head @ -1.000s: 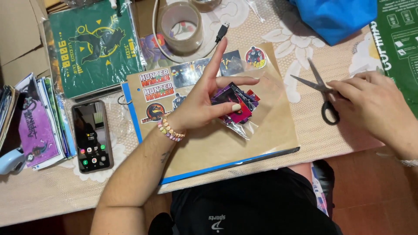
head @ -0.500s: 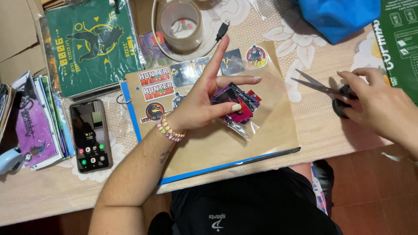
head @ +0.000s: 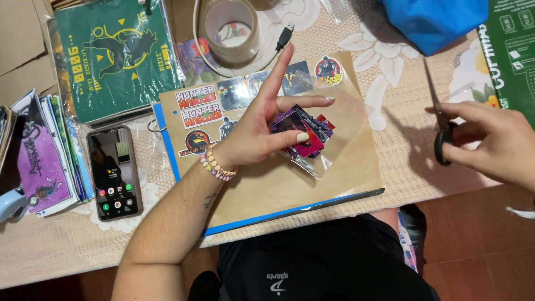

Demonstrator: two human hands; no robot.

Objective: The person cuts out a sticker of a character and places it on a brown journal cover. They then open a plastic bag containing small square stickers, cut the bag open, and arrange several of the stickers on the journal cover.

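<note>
A clear plastic bag of stickers (head: 305,139) is pinned under the left hand (head: 262,134) on a brown kraft-paper board (head: 290,184) with a blue edge, which lies near the front edge of the table. The thumb and middle finger are pressed on the glossy, crinkled bag, while the index finger is raised straight and apart from the others. A bracelet of pastel beads (head: 216,166) is worn on the left wrist. On the right, a pair of scissors (head: 439,125) with black handles is held upright in the right hand (head: 496,142); the fingers are curled through and round the handle loops, and the thin metal blades are seen closed together, pointing away. Flat printed stickers (head: 198,106) are laid along the far edge of the board. A roll of clear packing tape (head: 228,30) stands farther back, with a black cable plug (head: 285,34) beside it. A smartphone (head: 113,171) with a lit screen lies left of the board, a green printed cover (head: 114,56) behind it. The table is covered with a beige lace-patterned cloth (head: 384,83), and a blue fabric bundle (head: 440,19) rests at the far right.
</note>
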